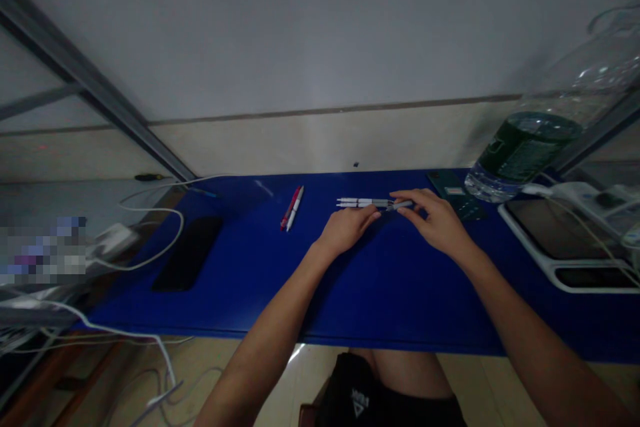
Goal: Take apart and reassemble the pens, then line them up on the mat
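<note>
While pinching a slim grey pen-like piece [404, 205] between thumb and fingers of the right hand [437, 220], holds the left hand [345, 230] close by on the other side, over the blue tabletop [240, 287]. Shows curled fingers on the left hand, gathered near the inner end of the piece; cannot tell whether gripping that end or merely beside it. Has two white pens [364, 202] lying side by side just beyond the left fingertips, with a red pen [289, 211] and another white pen [295, 209] farther left. Looks, judging by the nearness of both hands, like close handling of that single piece. Calls, most likely, for a steady right pinch and small, well-aligned left finger movements, without nudging the neighbouring pens.
</note>
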A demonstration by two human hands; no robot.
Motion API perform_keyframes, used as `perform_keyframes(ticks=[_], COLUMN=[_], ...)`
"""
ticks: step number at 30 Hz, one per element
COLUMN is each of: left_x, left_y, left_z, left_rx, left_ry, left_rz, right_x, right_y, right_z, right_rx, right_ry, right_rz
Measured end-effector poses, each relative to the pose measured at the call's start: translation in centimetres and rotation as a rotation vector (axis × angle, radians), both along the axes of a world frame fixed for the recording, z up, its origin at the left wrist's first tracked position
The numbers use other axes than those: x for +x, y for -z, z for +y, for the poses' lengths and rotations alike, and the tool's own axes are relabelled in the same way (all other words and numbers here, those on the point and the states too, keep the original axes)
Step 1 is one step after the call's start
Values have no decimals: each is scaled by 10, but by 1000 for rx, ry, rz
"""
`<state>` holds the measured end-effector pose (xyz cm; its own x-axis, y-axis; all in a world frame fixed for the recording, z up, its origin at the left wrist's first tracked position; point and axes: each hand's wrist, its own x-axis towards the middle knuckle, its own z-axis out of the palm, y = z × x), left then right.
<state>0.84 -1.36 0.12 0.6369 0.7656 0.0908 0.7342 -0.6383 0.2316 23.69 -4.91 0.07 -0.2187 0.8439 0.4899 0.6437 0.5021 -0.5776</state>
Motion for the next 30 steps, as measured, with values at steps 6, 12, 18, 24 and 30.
perform_keyframes(ticks=[6, 12, 18, 24, 30], left_x=[0, 0, 0, 0, 0], left_y=[-1, -1, -1, -1, -1], left_z=[-1, 0, 0, 0, 0], left_rx=[2, 9, 15, 10, 6], left_ry=[-7, 15, 7, -6, -4], left_rz=[14, 3, 8, 1, -11], right_x=[0, -1, 0, 2, 4], right_y=[2, 0, -3, -2, -1], right_z=[1, -1, -2, -1, 0], right_rx=[43, 34, -1, -10, -4], right_ry=[-19, -8, 10, 12, 9], right_rz=[-55, -54, -14, -26, -54])
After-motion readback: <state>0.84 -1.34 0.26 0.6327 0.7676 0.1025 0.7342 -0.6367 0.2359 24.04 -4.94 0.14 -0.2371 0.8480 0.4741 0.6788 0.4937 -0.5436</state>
